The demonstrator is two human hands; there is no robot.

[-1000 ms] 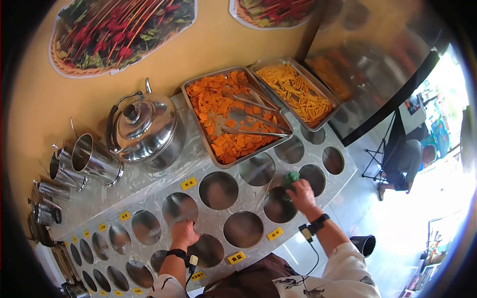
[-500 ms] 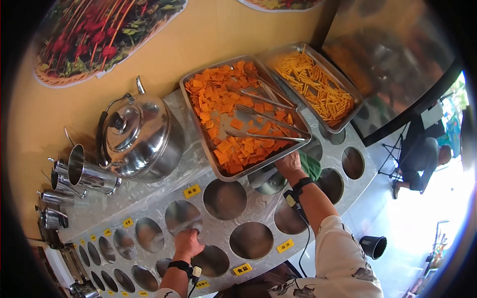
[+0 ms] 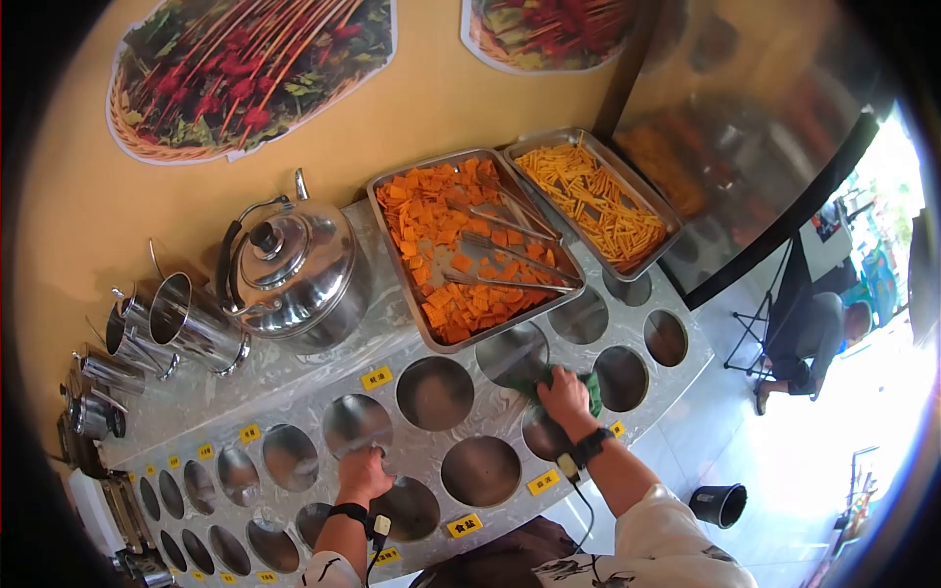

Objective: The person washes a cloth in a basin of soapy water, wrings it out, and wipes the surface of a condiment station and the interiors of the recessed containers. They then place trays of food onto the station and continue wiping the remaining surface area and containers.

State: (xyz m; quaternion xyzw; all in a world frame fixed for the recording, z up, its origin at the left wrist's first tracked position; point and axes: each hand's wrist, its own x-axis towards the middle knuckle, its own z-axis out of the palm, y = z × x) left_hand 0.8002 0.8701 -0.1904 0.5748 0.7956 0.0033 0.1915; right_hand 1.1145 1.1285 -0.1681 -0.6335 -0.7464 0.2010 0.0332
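Observation:
My right hand (image 3: 566,397) presses a green cloth (image 3: 591,389) onto the grey marbled counter (image 3: 470,416), between the round metal-lined openings. The cloth bunches out at both sides of my fingers. My left hand (image 3: 365,474) leans on the counter further left, its fingers curled in beside the rim of an opening (image 3: 358,425); nothing shows in it, and its fingertips are partly hidden. Behind the openings lies a metal tray (image 3: 453,346) of orange square snacks (image 3: 431,211), with several metal tongs (image 3: 515,245) resting across it.
A second tray (image 3: 668,220) holds yellow sticks (image 3: 588,196). A large steel kettle (image 3: 294,269) and several steel pots (image 3: 181,318) stand at the left. Yellow labels (image 3: 464,525) mark the counter. A black bin (image 3: 718,505) and a seated person (image 3: 809,333) are at the right.
My right hand has moved with the green cloth from beneath the front edge of the orange-snack tray, toward me, onto the counter. My left hand stays at about the same place.

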